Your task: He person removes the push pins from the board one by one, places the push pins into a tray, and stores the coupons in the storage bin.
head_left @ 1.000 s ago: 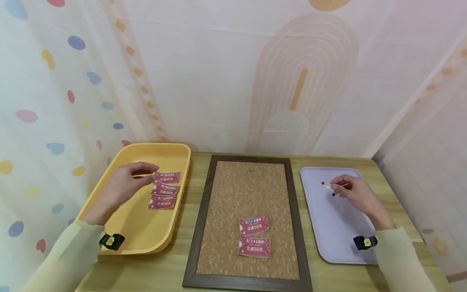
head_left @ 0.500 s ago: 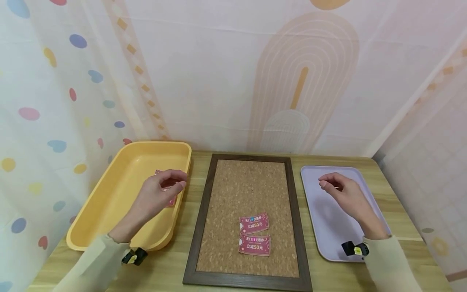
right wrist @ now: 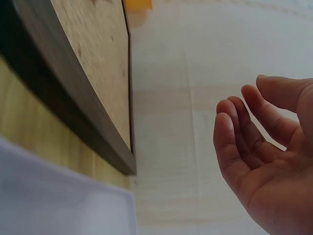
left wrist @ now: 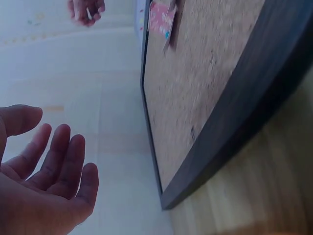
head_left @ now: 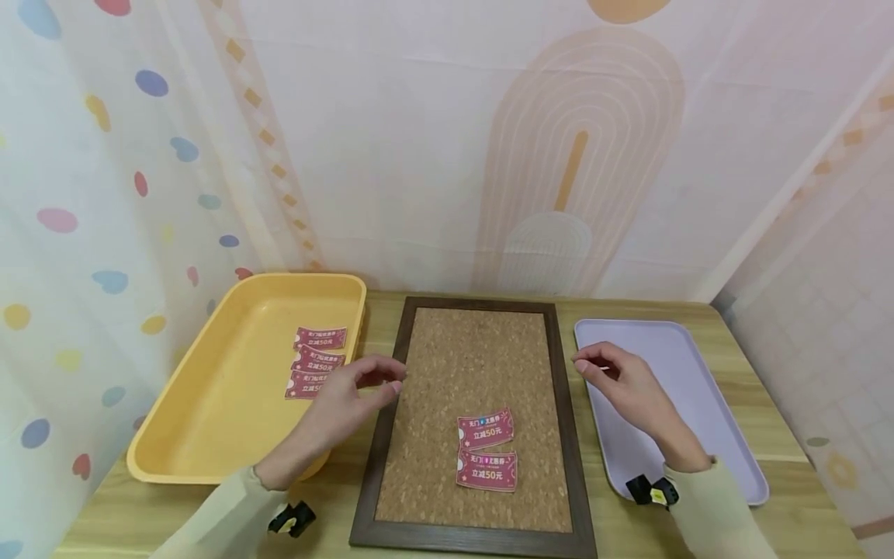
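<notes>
My left hand (head_left: pixel 356 397) hovers over the left frame edge of the cork board (head_left: pixel 482 349), thumb and fingers apart. In the left wrist view that hand (left wrist: pixel 54 181) holds nothing. Above the left rim of the lilac tray (head_left: pixel 687 419), near the board's right edge, is my right hand (head_left: pixel 625 384). Its fingers are loosely bent, and nothing shows between them in the right wrist view. Two red paper coupons lie on the lower cork, an upper coupon (head_left: pixel 485 433) with a blue spot and a lower coupon (head_left: pixel 486 475) with a pink one, probably pushpins.
A yellow tray (head_left: pixel 230 373) stands left of the board, with three more coupons (head_left: pixel 320 338) overlapping along its right side. The wooden tabletop (head_left: pixel 380 310) runs beneath everything. A patterned curtain (head_left: pixel 419 155) hangs behind the table.
My left hand has moved right, from the coupons in the yellow tray to the board's edge. My right hand has moved left, away from small pins on the lilac tray. Coupons stay put.
</notes>
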Available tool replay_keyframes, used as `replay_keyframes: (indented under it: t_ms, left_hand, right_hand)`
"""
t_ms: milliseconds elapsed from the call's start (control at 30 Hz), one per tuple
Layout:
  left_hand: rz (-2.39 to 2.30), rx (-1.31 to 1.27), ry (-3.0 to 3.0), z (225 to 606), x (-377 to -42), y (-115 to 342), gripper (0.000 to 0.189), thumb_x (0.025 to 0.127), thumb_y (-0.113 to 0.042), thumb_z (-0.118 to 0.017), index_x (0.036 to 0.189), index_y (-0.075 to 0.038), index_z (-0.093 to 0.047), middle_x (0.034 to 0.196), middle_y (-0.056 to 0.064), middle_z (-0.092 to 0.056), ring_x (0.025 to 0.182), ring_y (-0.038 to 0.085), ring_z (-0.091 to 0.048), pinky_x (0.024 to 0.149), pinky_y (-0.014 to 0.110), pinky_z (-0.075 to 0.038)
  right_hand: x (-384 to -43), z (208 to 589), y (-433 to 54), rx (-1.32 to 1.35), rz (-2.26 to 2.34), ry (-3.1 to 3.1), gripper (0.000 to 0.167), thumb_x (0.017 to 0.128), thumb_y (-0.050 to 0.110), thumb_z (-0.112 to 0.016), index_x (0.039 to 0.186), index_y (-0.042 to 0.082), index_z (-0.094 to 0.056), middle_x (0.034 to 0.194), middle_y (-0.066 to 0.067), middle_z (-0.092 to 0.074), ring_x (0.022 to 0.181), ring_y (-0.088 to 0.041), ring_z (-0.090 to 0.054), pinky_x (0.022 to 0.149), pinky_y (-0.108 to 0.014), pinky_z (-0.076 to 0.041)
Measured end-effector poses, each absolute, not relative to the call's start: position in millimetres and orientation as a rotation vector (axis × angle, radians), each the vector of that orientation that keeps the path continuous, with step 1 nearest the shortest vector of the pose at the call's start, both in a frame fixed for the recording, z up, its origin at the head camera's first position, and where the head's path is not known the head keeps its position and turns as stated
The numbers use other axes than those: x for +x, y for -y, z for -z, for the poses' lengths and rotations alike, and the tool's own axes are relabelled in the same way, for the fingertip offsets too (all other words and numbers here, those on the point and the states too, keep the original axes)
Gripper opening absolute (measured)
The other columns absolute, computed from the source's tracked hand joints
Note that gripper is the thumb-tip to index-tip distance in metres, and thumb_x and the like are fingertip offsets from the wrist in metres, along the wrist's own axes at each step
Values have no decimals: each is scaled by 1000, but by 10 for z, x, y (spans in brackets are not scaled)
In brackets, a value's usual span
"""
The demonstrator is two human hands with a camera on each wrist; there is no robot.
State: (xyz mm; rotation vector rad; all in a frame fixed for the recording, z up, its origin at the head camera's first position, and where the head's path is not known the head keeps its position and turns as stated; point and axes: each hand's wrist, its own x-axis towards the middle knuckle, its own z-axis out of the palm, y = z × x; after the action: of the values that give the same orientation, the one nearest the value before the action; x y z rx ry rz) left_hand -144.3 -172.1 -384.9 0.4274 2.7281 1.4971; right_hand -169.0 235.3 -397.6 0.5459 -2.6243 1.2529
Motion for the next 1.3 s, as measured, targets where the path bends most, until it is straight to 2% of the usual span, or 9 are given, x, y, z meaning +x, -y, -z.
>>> replay_keyframes:
  t_ms: [233, 400, 567, 833, 1100, 1300]
  left_hand:
    - [-1522, 512, -2614, 3946, -1405, 1565, 25, 99, -14, -69, 122, -4, -69, 120, 12, -69, 107, 23, -66, 95, 42, -54]
    - [-1560, 516, -2485, 4029, -1395, 1469, 26, 101, -13, -67, 124, -2, -66, 122, 17, -67, 109, 26, -66, 94, 42, -54]
    - [-1587, 517, -2413, 4131, -1389, 1373, 27, 100, -10, -67, 125, 2, -65, 122, 18, -67, 110, 25, -66, 95, 38, -54]
    - [-1583, 564, -2361, 4250, -1391, 1255, 27, 100, -8, -66, 122, 7, -64, 120, 20, -67, 107, 27, -66, 91, 31, -54]
    - [-1569, 437, -2331, 4303, -1426, 1183, 29, 97, -9, -69, 122, 5, -65, 119, 16, -67, 107, 29, -67, 86, 33, -58]
    - [-1517, 431, -2361, 4325, -1515, 1165, 28, 95, -5, -68, 122, 2, -66, 117, 14, -69, 106, 26, -65, 86, 36, -56]
  right_hand:
    - [-1623, 4037, -2169, 563, -1359, 2642, 14, 102, 12, -65, 111, 3, -71, 101, -2, -72, 87, -11, -64, 77, -26, -53]
    - [-1589, 4065, -2081, 587, -1416, 2652, 15, 103, 14, -65, 113, 4, -71, 104, -7, -72, 89, -17, -65, 77, -29, -54]
    - [-1588, 4105, -1988, 644, -1403, 2671, 14, 103, 14, -65, 112, 4, -72, 104, -10, -73, 87, -12, -64, 75, -28, -54]
    - [-1588, 4141, -1841, 723, -1392, 2732, 14, 103, 18, -66, 111, 8, -72, 104, -6, -73, 86, -11, -64, 74, -29, -54]
    - [-1592, 4138, -1697, 767, -1412, 2816, 17, 104, 22, -65, 114, 11, -73, 109, -4, -73, 92, -12, -65, 77, -28, -55]
    - [-1622, 4158, -1595, 834, -1382, 2846, 15, 102, 20, -67, 111, 10, -74, 105, 3, -73, 93, -11, -66, 79, -29, -55]
